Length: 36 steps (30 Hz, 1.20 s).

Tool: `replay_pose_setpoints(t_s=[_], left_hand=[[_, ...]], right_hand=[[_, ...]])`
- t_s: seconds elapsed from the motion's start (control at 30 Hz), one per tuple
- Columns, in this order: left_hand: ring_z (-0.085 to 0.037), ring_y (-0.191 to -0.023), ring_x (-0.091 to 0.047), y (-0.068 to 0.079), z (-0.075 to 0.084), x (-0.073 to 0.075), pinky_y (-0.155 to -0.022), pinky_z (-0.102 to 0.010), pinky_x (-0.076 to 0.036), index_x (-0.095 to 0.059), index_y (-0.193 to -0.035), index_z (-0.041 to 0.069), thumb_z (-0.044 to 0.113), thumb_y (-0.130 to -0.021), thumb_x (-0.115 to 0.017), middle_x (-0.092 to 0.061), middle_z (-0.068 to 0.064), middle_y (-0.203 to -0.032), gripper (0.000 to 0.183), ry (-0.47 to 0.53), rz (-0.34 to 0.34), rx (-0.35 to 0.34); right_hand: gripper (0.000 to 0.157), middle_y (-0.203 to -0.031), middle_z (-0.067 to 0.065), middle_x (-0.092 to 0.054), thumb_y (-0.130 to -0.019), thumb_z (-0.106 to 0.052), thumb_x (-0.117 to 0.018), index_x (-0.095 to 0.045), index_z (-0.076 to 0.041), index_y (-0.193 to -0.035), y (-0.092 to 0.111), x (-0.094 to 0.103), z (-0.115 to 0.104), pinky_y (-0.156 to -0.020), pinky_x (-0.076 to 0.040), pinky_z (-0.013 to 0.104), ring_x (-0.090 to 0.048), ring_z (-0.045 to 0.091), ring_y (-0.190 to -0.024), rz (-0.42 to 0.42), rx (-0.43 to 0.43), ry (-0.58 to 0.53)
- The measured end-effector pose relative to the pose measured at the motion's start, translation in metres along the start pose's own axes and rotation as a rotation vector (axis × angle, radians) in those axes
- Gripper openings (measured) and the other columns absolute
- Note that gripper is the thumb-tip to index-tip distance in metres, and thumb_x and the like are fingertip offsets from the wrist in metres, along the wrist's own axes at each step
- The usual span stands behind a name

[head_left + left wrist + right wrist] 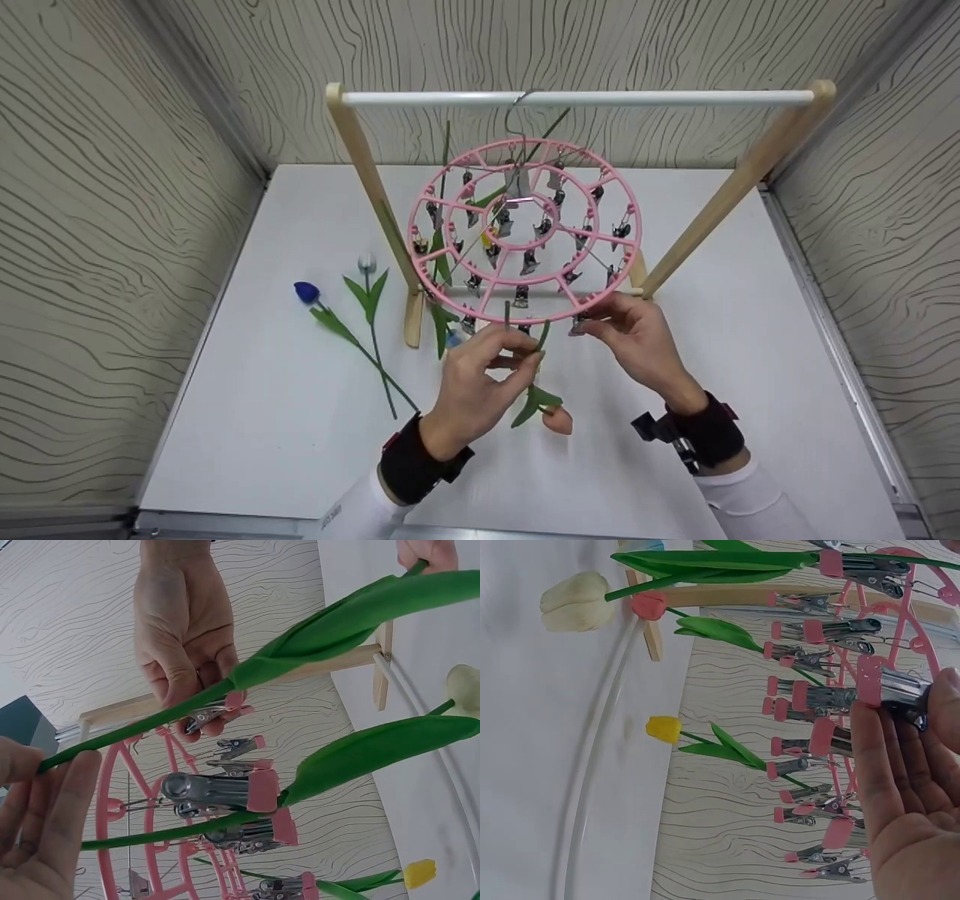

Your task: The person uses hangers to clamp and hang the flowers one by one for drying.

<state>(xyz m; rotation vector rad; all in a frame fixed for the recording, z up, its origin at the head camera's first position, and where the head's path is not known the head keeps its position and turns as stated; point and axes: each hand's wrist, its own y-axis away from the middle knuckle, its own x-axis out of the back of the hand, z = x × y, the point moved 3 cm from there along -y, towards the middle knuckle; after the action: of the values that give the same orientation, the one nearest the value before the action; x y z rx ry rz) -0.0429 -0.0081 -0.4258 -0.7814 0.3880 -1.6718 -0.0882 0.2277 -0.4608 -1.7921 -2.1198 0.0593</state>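
My left hand (476,386) pinches the green stem of a peach-coloured artificial tulip (557,420), whose bloom hangs downward. Just above it is the front rim of a round pink clip hanger (637,217). At that rim's right front, my right hand (641,345) grips a metal clip (904,688) with pink tips between thumb and fingers. In the left wrist view, the tulip's stem (142,727) passes right by the clip and the right hand's fingers. A white tulip (576,601) and a yellow tulip (664,729) hang bloom-down from other clips on the hanger.
The hanger hooks over the white bar (660,98) of a wooden stand (705,217). On the white table to the left lie a blue tulip (306,292) and a pale tulip (367,263), their stems crossing. A red tulip (649,605) also hangs there.
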Motion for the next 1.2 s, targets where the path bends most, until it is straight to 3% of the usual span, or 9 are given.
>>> replay_pose_setpoints(t_s=[0.27,0.5,0.8,1.2], left_hand=[[-0.022,-0.084,-0.079,-0.003,0.001,-0.003,-0.076,-0.018,-0.066,-0.072,-0.102,0.000,-0.008,-0.091,-0.080,-0.075,-0.013,-0.093,0.016,-0.011,0.013,0.008],[-0.023,-0.086,-0.079,-0.002,0.002,-0.007,-0.078,-0.017,-0.066,-0.070,-0.106,0.000,-0.009,-0.092,-0.079,-0.073,-0.015,-0.095,0.018,-0.007,0.000,-0.043],[-0.025,-0.093,-0.080,-0.002,0.003,-0.013,-0.086,-0.020,-0.067,-0.069,-0.108,-0.003,-0.010,-0.094,-0.077,-0.073,-0.017,-0.100,0.018,0.018,-0.017,-0.029],[-0.027,-0.096,-0.079,-0.002,0.000,-0.019,-0.089,-0.022,-0.066,-0.068,-0.110,-0.003,-0.011,-0.093,-0.077,-0.072,-0.018,-0.103,0.020,-0.018,0.003,-0.055]], right_hand=[[0.033,-0.107,-0.002,-0.081,-0.093,0.015,-0.073,-0.072,0.009,-0.125,0.007,-0.010,-0.004,-0.083,-0.068,0.022,-0.078,0.008,-0.094,0.018,-0.003,-0.030],[0.030,-0.106,-0.012,-0.080,-0.092,0.015,-0.074,-0.072,0.011,-0.122,0.010,-0.017,-0.005,-0.084,-0.067,0.020,-0.077,0.004,-0.093,0.061,0.015,-0.004],[0.024,-0.098,0.019,-0.079,-0.090,0.015,-0.076,-0.074,0.010,-0.114,0.014,-0.022,-0.009,-0.081,-0.065,0.018,-0.076,0.002,-0.089,0.083,0.055,0.047],[0.018,-0.093,0.021,-0.077,-0.087,0.017,-0.077,-0.074,0.008,-0.102,0.019,-0.029,-0.012,-0.079,-0.064,0.015,-0.074,-0.002,-0.087,0.096,0.102,0.092]])
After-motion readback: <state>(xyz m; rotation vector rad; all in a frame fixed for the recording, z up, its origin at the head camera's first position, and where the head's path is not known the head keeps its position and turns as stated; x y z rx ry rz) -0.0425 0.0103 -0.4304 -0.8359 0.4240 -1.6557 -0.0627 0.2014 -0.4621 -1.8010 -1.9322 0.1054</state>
